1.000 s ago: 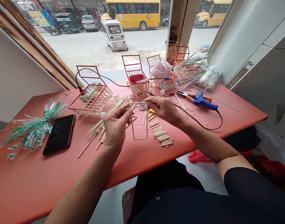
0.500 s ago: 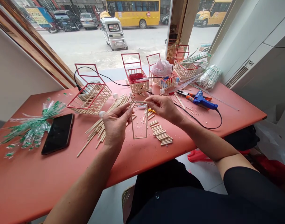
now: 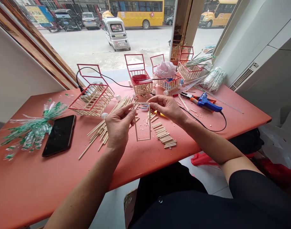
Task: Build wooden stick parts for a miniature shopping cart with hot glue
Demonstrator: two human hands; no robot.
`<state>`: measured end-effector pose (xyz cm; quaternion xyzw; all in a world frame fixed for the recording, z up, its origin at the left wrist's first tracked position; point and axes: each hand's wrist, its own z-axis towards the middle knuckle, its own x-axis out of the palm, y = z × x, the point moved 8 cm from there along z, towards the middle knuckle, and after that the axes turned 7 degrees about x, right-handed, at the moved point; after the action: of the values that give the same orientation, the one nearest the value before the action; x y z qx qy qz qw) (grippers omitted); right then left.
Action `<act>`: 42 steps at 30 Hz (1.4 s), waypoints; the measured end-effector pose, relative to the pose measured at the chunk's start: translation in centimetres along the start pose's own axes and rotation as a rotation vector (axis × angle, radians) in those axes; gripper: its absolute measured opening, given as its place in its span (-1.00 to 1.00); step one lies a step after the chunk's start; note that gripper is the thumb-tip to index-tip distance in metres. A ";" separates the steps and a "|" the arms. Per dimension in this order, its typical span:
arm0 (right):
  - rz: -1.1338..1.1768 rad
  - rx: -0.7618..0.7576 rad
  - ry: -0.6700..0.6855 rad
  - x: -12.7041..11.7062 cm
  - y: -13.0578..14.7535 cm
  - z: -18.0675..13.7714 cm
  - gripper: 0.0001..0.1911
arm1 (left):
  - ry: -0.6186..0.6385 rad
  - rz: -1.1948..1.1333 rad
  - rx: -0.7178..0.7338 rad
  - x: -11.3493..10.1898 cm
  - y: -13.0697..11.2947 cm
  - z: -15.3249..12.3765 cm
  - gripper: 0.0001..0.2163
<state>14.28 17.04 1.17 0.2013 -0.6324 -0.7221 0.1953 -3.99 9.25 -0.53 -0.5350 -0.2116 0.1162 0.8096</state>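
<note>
A narrow rectangular frame of thin wooden sticks [image 3: 143,139] is held up above the table, its long sides running down toward me. My left hand [image 3: 119,125] pinches its upper left corner. At the upper right corner, my right hand [image 3: 168,108] grips the frame between thumb and fingertips. Short cut sticks [image 3: 163,135] lie in a row on the table just right of the frame. Long wooden sticks [image 3: 100,132] lie in a loose pile behind and beside my left hand. Partly hidden by my right hand is a yellow-handled tool [image 3: 158,113].
Small stick carts with red rims [image 3: 93,95] stand along the back, one holding a pink cloth [image 3: 165,68]. A blue glue gun [image 3: 208,102] and pliers [image 3: 187,94] lie right, with a trailing cord. A black phone [image 3: 59,135] and green-and-clear plastic wrappers [image 3: 38,127] lie left.
Almost nothing differs. Both hands keep their hold on the stick frame, which has shifted very slightly; the view itself has moved a touch.
</note>
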 end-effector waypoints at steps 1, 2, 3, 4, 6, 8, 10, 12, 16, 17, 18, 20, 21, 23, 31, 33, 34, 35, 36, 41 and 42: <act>-0.010 -0.010 -0.004 0.0 0.1 -0.1 -0.49 | -0.001 0.003 0.000 0.0 0.0 0.0 -0.70; -0.021 -0.021 -0.007 0.0 0.2 -0.1 -0.50 | -0.003 0.003 0.001 0.0 -0.1 0.0 -0.69; -0.032 -0.032 -0.011 0.1 0.3 -0.2 -0.51 | -0.006 0.002 0.002 0.0 -0.1 0.0 -0.69; -0.041 -0.043 -0.016 0.1 0.5 -0.2 -0.52 | -0.007 0.000 0.003 0.1 -0.2 0.0 -0.69; -0.049 -0.065 -0.025 0.2 0.7 -0.3 -0.54 | -0.006 -0.006 0.004 0.1 -0.3 -0.1 -0.70; -0.041 -0.084 -0.032 0.2 0.9 -0.4 -0.55 | -0.004 -0.008 0.006 0.2 -0.4 -0.1 -0.71; -0.034 -0.089 -0.033 0.3 1.0 -0.4 -0.53 | -0.001 -0.006 0.007 0.2 -0.4 -0.2 -0.70; -0.044 -0.080 -0.035 0.3 1.0 -0.4 -0.52 | 0.002 0.003 0.010 0.1 -0.4 -0.2 -0.70; -0.076 -0.063 -0.034 0.1 0.9 -0.4 -0.51 | 0.019 0.017 0.014 0.0 -0.2 -0.1 -0.70; -0.075 -0.068 -0.027 0.1 0.9 -0.4 -0.51 | 0.020 0.014 0.016 0.0 -0.1 -0.1 -0.70; -0.071 -0.074 -0.019 0.1 0.8 -0.4 -0.53 | 0.020 0.009 0.016 0.0 -0.1 0.0 -0.71; -0.064 -0.078 -0.011 0.1 0.7 -0.3 -0.57 | 0.022 -0.006 0.015 0.0 -0.1 0.0 -0.72; -0.062 -0.075 -0.011 0.0 0.5 -0.2 -0.59 | 0.026 -0.013 0.010 0.1 -0.1 0.0 -0.72; -0.055 -0.063 -0.019 -0.2 0.3 0.0 -0.63 | 0.033 -0.026 -0.009 0.2 -0.1 0.0 -0.73; 0.016 0.021 -0.018 -1.1 -1.1 0.9 -0.70 | 0.066 -0.049 -0.031 0.3 -0.3 0.2 -0.80; 0.035 0.055 -0.009 -1.2 -1.5 1.1 -0.70 | 0.079 -0.035 -0.017 0.2 -0.5 0.4 -0.80; 0.036 0.070 -0.011 -1.2 -1.7 1.1 -0.71 | 0.085 -0.028 -0.017 0.1 -0.5 0.4 -0.79; 0.033 0.084 -0.015 -1.3 -1.8 1.2 -0.71 | 0.087 -0.021 -0.021 0.1 -0.4 0.5 -0.78; 0.026 0.098 -0.019 -1.4 -2.0 1.2 -0.71 | 0.085 -0.013 -0.030 0.0 -0.3 0.5 -0.76; -0.006 0.108 -0.020 -1.2 -2.2 1.3 -0.68 | 0.063 0.046 -0.053 -0.1 0.0 0.5 -0.69; -0.008 0.097 -0.015 -1.1 -2.1 1.2 -0.68 | 0.059 0.060 -0.045 -0.1 -0.1 0.5 -0.69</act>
<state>14.47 18.91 -0.74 0.2074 -0.6675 -0.6928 0.1776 -4.28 9.58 -0.33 -0.5623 -0.1741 0.1196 0.7995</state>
